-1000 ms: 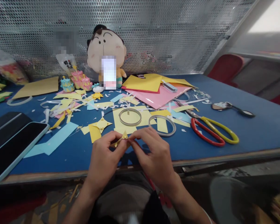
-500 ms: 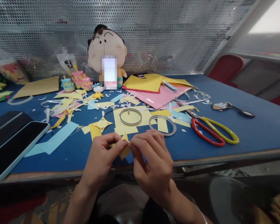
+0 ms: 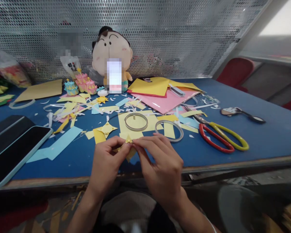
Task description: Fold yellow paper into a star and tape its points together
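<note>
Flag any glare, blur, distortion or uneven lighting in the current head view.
Head view throughout: lit screen washed out and partly pixelated; small glare streak on the pink sheet; deep shadow below the table; folds of the yellow paper piece between left hand and right hand look soft.

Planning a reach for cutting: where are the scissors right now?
In the head view, the scissors lie on the table's right side, handles just right of the nearer tape roll.
</note>
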Motion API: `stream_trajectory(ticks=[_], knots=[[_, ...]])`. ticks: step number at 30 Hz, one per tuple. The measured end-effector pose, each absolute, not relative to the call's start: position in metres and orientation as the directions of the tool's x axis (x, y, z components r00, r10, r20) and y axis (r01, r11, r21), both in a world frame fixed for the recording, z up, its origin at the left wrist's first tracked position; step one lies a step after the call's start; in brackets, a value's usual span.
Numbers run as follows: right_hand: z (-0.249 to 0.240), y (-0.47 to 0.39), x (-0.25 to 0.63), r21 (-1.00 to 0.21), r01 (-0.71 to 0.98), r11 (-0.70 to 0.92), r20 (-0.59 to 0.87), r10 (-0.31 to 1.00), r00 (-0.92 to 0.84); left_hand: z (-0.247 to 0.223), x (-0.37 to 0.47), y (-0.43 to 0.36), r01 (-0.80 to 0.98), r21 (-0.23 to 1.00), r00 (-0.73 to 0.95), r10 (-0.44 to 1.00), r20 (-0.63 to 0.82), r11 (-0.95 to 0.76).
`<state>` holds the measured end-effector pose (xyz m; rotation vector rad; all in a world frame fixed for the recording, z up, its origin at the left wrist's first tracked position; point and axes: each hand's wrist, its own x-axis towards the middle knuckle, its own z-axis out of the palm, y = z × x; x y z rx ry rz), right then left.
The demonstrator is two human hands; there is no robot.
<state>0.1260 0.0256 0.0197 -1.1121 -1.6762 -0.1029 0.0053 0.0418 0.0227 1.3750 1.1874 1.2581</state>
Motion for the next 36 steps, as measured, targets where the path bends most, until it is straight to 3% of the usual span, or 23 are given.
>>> stream_trajectory(ticks=[12, 36], knots=[[0.020, 0.021, 0.112, -0.436, 0.680, 0.589, 0.809, 0.587, 0.011, 0.020, 0.000, 0.040, -0.066, 0.994, 0.013, 0.996, 0.084, -0.083], [0.011, 0.018, 0.111, -0.433, 0.659, 0.615, 0.825, 0.565, 0.015, 0.019, 0.003, 0.040, -0.041, 0.999, 0.014, 0.999, 0.037, -0.036]])
